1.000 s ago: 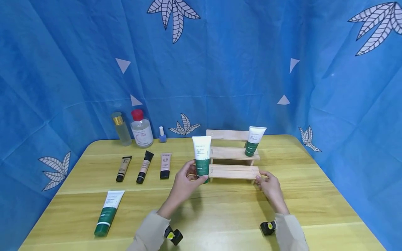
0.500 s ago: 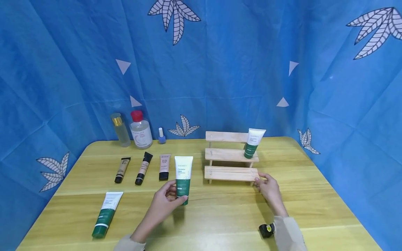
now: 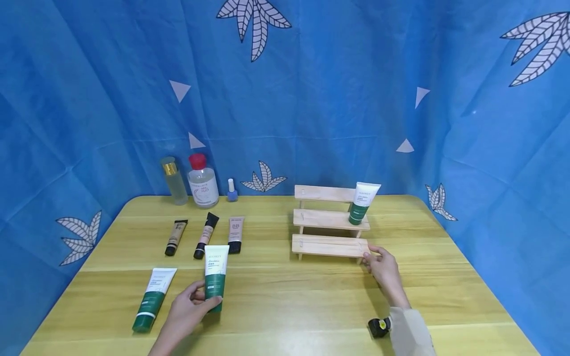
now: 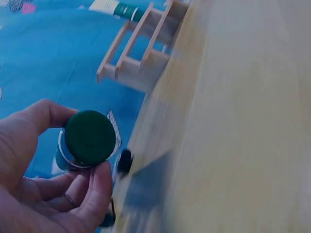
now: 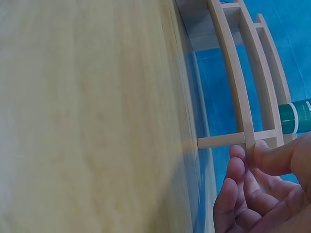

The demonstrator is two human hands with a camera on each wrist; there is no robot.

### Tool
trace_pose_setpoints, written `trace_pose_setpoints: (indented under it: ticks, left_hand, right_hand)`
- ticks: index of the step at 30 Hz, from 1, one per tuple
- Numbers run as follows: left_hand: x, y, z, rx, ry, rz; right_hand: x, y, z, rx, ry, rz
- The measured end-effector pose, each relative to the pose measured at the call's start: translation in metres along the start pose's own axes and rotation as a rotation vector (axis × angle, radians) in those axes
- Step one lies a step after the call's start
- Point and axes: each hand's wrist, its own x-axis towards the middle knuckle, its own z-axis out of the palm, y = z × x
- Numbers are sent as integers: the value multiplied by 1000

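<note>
In my left hand (image 3: pixel 189 309) is a white and green squeeze tube (image 3: pixel 215 277), held upright between thumb and fingers above the table. The left wrist view shows its round green cap (image 4: pixel 90 137) facing the camera. My right hand (image 3: pixel 384 269) pinches the right end of the lowest step of a three-step wooden display rack (image 3: pixel 329 245); the right wrist view shows thumb and fingers about the step's end (image 5: pixel 248 148). A second white and green tube (image 3: pixel 361 202) stands on the rack's middle step at the right. Another such tube (image 3: pixel 153 299) lies left of my left hand.
Three small cosmetic tubes lie in a row: a beige one (image 3: pixel 176 237), a black-ended one (image 3: pixel 206 236) and a pink BB tube (image 3: pixel 235 235). Behind them stand a gold-collared bottle (image 3: pixel 175 183), a red-capped bottle (image 3: pixel 203 185) and a nail polish bottle (image 3: pixel 232 192). A blue curtain (image 3: pixel 338 99) hangs behind.
My left hand has carried the tube from beside the rack leftward and toward me, near the lying tube. My right hand stays at the rack's end.
</note>
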Motion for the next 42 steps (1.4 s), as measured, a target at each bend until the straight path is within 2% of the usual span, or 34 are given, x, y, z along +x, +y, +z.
trace_pose_setpoints:
  ticks: [8,23,37,42]
  left_hand:
    - [-3,-18,-24,130,5,-98]
    - [-4,-26,-31,247,-21,-78]
    - [-3,-31,-35,280,-51,-43]
    - [-6,-30,-37,280,-36,-84]
  right_hand:
    - [-1,0,0,-9,1,0]
    - [-2,0,1,2,2,-13]
    - [-2,-2,0,-7,-7,-6]
    - [-2,-3,-1,-15,-15,8]
